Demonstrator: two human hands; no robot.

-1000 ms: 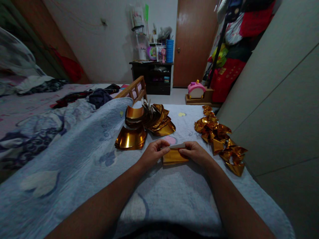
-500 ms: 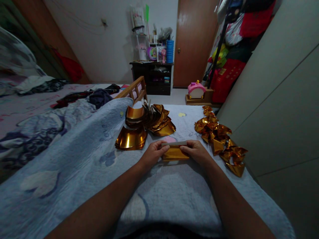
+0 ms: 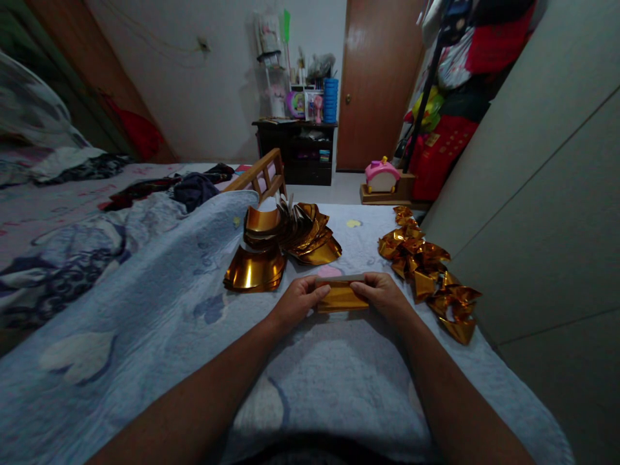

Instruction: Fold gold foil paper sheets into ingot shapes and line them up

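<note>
A folded sheet of gold foil paper, with a pale strip along its far edge, stretches between my two hands just above the bed cover. My left hand pinches its left end, thumb on top. At the right end my right hand grips it the same way. The fingers beneath the paper are mostly hidden. Beyond my left hand lie fanned stacks of flat gold foil sheets. To the right of my right hand runs a heap of folded gold foil pieces.
A blue quilted cover with heart shapes lies under everything. Its left side rises in a fold beside rumpled clothes. A wooden bed rail stands behind the sheets. Pale cabinet doors border the right side.
My thumbs have shifted slightly along the paper, the right one further up toward the pale edge. Both hands keep their grip, and the surrounding piles are unchanged.
</note>
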